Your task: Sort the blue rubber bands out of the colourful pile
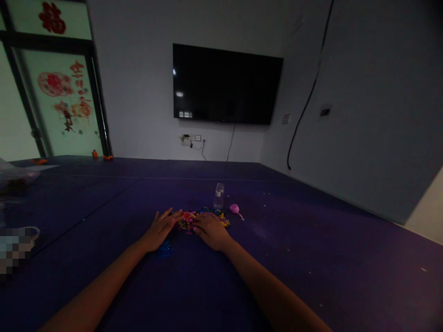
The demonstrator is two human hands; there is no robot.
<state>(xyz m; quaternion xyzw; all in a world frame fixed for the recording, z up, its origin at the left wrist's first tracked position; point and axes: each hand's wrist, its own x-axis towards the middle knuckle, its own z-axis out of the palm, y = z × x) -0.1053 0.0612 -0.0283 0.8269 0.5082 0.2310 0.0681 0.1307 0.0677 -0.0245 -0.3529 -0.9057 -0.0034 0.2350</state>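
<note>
A pile of small multicoloured bands (187, 221), perhaps rubber bands, lies on the dark purple surface (194, 286). My left hand (162, 229) rests at the pile's left edge, palm down with its fingers spread. Over the right part of the pile lies my right hand (212, 232), its fingers stretched out and covering some of the bands. Nearer to me, below the left hand, is a small heap of blue bands (165, 249). Just behind the pile stands a clear bottle (218, 196), upright and with no cap on it. A pink cup-shaped piece with a thin tail (235, 209) lies to its right.
A see-through plastic bag (15, 177) lies at the far left, with a blurred-out item (14, 253) nearer. Orange bits (108, 157) sit by the door. A television (226, 85) hangs on the back wall, and a black cable (304, 108) runs down the right wall.
</note>
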